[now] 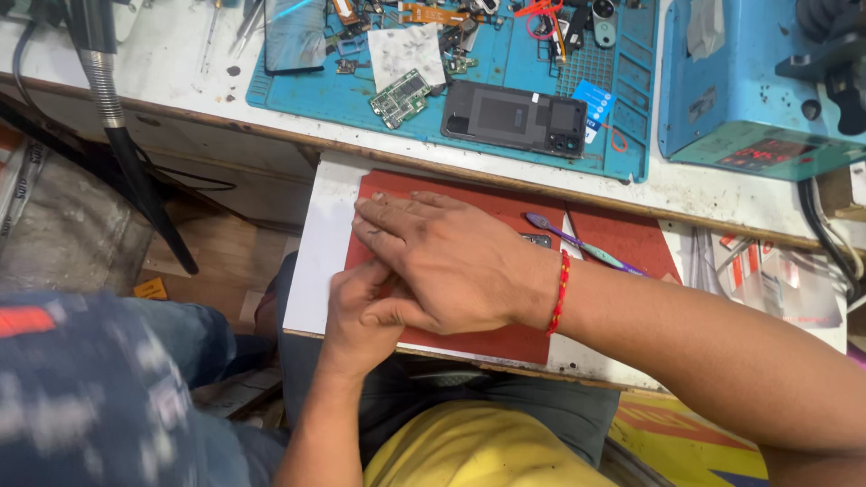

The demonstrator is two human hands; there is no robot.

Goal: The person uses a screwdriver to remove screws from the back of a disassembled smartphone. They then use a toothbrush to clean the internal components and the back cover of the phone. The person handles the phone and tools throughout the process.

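My right hand (451, 261), with a red thread bracelet (561, 293) at the wrist, lies flat and palm down on a red mat (631, 236) on a white pull-out board (323, 234). My left hand (356, 311) sits under it at the mat's near left edge, fingers bent, mostly covered by the right hand. Whatever lies beneath the hands is hidden. A small dark part (538, 240) peeks out by the right wrist. A purple and teal toothbrush (582, 244) rests on the mat just beyond it.
A blue work mat (523, 135) on the bench behind holds a dark phone back (514, 117), a green circuit board (400, 97), a phone screen (295, 36) and small parts. A blue machine (749, 81) stands at right. A black lamp arm (117, 126) hangs at left.
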